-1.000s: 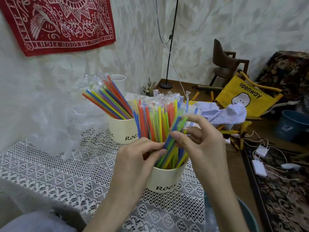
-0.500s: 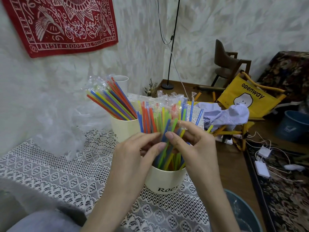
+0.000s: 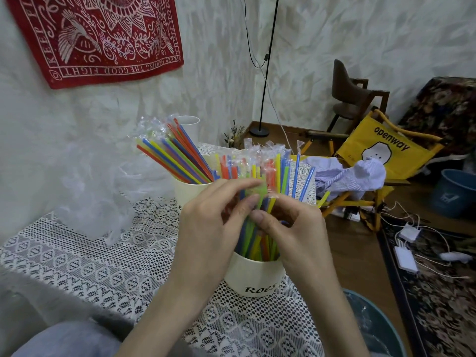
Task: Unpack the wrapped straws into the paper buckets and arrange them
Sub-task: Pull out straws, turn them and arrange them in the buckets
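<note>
Wrapped straws (image 3: pixel 260 173) of many colours are stood in the near paper bucket (image 3: pixel 255 278) on the lace tablecloth (image 3: pixel 85 264). A few of them are pinched by the curled fingers of the left hand (image 3: pixel 213 222) and the right hand (image 3: pixel 291 225) above that bucket. More straws (image 3: pixel 175 153) are leaned in the far paper bucket (image 3: pixel 186 193) just behind.

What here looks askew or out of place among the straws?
In the near bucket, a few straws splay out to the right instead of standing with the bunch. The far bucket's straws all lean left. Nothing looks spilled.
</note>
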